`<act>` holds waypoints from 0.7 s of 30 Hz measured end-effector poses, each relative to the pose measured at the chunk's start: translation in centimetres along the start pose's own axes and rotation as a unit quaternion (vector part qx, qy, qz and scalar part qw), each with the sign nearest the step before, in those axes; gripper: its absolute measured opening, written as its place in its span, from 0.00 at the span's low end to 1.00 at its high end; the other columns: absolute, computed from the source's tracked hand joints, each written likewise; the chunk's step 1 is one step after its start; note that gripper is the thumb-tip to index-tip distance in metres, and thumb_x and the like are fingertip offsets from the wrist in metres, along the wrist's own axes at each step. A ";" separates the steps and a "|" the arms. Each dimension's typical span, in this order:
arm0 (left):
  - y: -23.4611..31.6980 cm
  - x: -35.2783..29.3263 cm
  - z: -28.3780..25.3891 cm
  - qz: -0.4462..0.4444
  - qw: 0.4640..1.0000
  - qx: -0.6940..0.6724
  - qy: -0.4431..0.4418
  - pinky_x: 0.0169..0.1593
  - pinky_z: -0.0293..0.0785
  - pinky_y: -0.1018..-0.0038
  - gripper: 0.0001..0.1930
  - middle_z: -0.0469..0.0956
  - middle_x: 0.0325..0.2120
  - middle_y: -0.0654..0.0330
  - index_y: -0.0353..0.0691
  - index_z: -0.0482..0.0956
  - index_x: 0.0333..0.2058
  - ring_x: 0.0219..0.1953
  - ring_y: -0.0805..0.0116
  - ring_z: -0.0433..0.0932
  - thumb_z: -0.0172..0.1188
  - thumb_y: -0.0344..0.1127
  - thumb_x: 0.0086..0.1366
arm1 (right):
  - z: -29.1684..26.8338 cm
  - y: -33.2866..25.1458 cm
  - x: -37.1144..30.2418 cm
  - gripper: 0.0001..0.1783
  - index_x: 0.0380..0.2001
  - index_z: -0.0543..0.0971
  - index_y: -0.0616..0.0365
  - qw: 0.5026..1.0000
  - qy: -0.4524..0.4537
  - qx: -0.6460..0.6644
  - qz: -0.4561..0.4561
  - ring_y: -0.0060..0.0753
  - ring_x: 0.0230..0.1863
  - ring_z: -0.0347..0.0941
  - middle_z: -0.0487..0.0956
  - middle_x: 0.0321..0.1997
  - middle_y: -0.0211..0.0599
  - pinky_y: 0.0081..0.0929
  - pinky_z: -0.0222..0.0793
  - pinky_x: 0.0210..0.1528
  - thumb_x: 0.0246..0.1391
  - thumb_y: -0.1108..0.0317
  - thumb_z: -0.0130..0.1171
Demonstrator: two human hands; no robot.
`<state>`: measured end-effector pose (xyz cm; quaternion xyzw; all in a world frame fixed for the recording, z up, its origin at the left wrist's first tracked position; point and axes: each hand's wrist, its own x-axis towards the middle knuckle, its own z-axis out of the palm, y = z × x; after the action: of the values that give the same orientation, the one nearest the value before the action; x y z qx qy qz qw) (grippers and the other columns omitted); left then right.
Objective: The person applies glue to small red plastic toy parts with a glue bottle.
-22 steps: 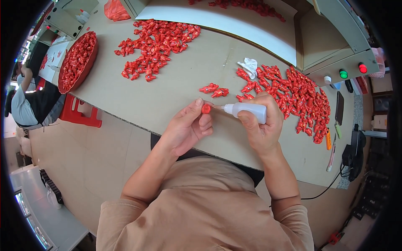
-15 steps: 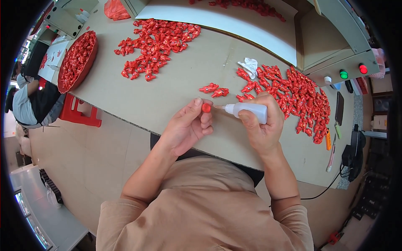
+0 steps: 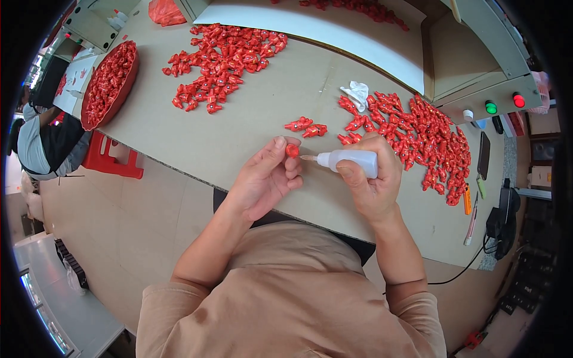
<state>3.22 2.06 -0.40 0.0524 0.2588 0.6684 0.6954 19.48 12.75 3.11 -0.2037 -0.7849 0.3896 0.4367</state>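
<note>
From my remote seat I've got both bare hands over the grey-beige flat tabletop point(image 3: 256, 116). Left hand point(image 3: 262, 182): thumb and fingers pinched on a small shiny red rounded piece point(image 3: 292, 150), held up near the table's front edge; lower fingers curled loosely. Right hand point(image 3: 377, 182): wrapped around a translucent white squeeze bottle point(image 3: 358, 162), tipped over on its side, thin nozzle pointing left. Nozzle tip right by the red piece; I can't tell if they touch.

Just beyond the hands, two glossy red lobed figurines point(image 3: 306, 126) lie side by side. To the right I see a big spread heap of similar red figurines point(image 3: 439, 140), crumpled white cloth point(image 3: 357, 95) at its far left edge, orange slim-handled tool point(image 3: 468, 201) at its near end. Farther left, another red figurine pile point(image 3: 224, 65), then a round red basin point(image 3: 122, 95) full of red pieces.
</note>
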 end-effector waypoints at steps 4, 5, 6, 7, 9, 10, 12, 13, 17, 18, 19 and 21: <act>0.0 0.1 0.0 -0.003 1.000 -0.004 -0.003 0.31 0.62 0.77 0.14 0.67 0.23 0.66 0.40 0.71 0.42 0.27 0.76 0.64 0.46 0.45 0.71 | 0.2 -0.1 0.0 0.14 0.27 0.78 0.58 1.000 0.016 0.020 0.007 0.27 0.22 0.70 0.75 0.23 0.32 0.23 0.64 0.24 0.45 0.60 0.70; 0.0 0.0 0.1 -0.003 1.000 -0.003 -0.002 0.31 0.62 0.77 0.14 0.67 0.23 0.66 0.40 0.71 0.42 0.27 0.76 0.64 0.47 0.45 0.71 | 0.2 -0.1 0.0 0.14 0.27 0.78 0.58 1.000 0.016 0.020 0.008 0.27 0.22 0.70 0.75 0.23 0.32 0.23 0.64 0.24 0.45 0.60 0.70; -0.1 0.0 0.0 -0.003 1.000 -0.003 -0.002 0.31 0.62 0.77 0.14 0.67 0.23 0.66 0.40 0.71 0.42 0.27 0.76 0.64 0.47 0.45 0.71 | 0.2 0.0 -0.1 0.14 0.27 0.78 0.58 1.000 0.017 0.020 0.007 0.27 0.22 0.70 0.75 0.23 0.32 0.23 0.64 0.24 0.46 0.60 0.70; -0.1 0.0 0.0 -0.003 1.000 -0.004 -0.001 0.31 0.62 0.77 0.14 0.67 0.23 0.66 0.40 0.71 0.42 0.27 0.76 0.64 0.47 0.45 0.71 | 0.2 0.1 -0.1 0.14 0.27 0.78 0.58 1.000 0.018 0.021 0.007 0.27 0.22 0.70 0.75 0.23 0.32 0.23 0.64 0.25 0.46 0.60 0.70; -0.2 0.0 -0.1 -0.003 1.000 -0.004 0.000 0.31 0.62 0.77 0.14 0.67 0.23 0.66 0.40 0.71 0.43 0.27 0.76 0.65 0.47 0.45 0.71 | 0.1 0.2 -0.1 0.17 0.28 0.75 0.59 1.000 -0.001 0.006 -0.002 0.24 0.23 0.67 0.74 0.24 0.33 0.22 0.62 0.27 0.49 0.57 0.67; -0.2 0.1 -0.1 -0.001 1.000 -0.003 0.002 0.31 0.62 0.77 0.14 0.67 0.23 0.66 0.40 0.71 0.43 0.27 0.76 0.65 0.47 0.45 0.71 | 0.0 0.3 -0.1 0.20 0.30 0.72 0.60 1.000 -0.020 -0.009 -0.011 0.21 0.25 0.64 0.74 0.25 0.33 0.21 0.61 0.29 0.53 0.53 0.63; -0.2 0.2 0.0 0.000 1.000 -0.002 0.002 0.31 0.62 0.77 0.14 0.67 0.23 0.66 0.40 0.71 0.43 0.28 0.76 0.65 0.47 0.45 0.71 | -0.1 0.0 0.0 0.20 0.29 0.72 0.60 1.000 -0.022 -0.006 0.004 0.21 0.25 0.64 0.74 0.25 0.33 0.21 0.61 0.29 0.53 0.53 0.63; -0.2 0.3 -0.1 0.001 1.000 0.000 0.000 0.31 0.62 0.77 0.14 0.67 0.23 0.66 0.40 0.71 0.43 0.28 0.76 0.65 0.47 0.45 0.71 | -0.2 0.0 0.0 0.20 0.29 0.72 0.60 1.000 -0.024 -0.003 0.019 0.21 0.25 0.64 0.74 0.25 0.33 0.21 0.61 0.28 0.53 0.53 0.63; 0.1 0.5 0.0 -0.004 1.000 -0.011 -0.019 0.32 0.63 0.77 0.13 0.68 0.25 0.67 0.41 0.72 0.43 0.28 0.76 0.65 0.47 0.45 0.71 | -0.4 0.0 0.3 0.19 0.29 0.72 0.60 0.999 -0.020 -0.023 -0.015 0.20 0.25 0.63 0.73 0.25 0.32 0.19 0.60 0.27 0.54 0.54 0.63; 0.1 0.2 0.1 -0.001 1.000 -0.011 -0.025 0.32 0.63 0.77 0.13 0.68 0.25 0.67 0.41 0.72 0.43 0.28 0.76 0.65 0.47 0.45 0.71 | -0.5 -0.2 0.1 0.16 0.28 0.73 0.60 0.999 0.002 0.007 0.031 0.20 0.24 0.66 0.74 0.24 0.31 0.20 0.62 0.27 0.51 0.60 0.65; 0.2 0.2 0.2 -0.006 0.999 -0.030 -0.010 0.33 0.64 0.78 0.13 0.68 0.25 0.67 0.41 0.72 0.43 0.29 0.76 0.65 0.47 0.44 0.71 | -0.7 -0.1 0.4 0.13 0.27 0.74 0.59 0.997 0.026 0.034 0.069 0.20 0.24 0.69 0.74 0.23 0.30 0.21 0.65 0.27 0.48 0.65 0.68; 0.6 0.3 0.5 -0.003 0.999 -0.043 -0.017 0.33 0.65 0.78 0.13 0.69 0.26 0.67 0.42 0.72 0.43 0.29 0.76 0.66 0.47 0.44 0.71 | -1.1 0.6 0.0 0.12 0.30 0.73 0.59 0.985 0.044 0.103 0.133 0.18 0.27 0.69 0.75 0.26 0.30 0.21 0.66 0.28 0.49 0.67 0.67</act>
<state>2.84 2.54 0.19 0.0326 0.2180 0.6758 0.7033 20.43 13.57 2.97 -0.2772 -0.6868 0.5133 0.4337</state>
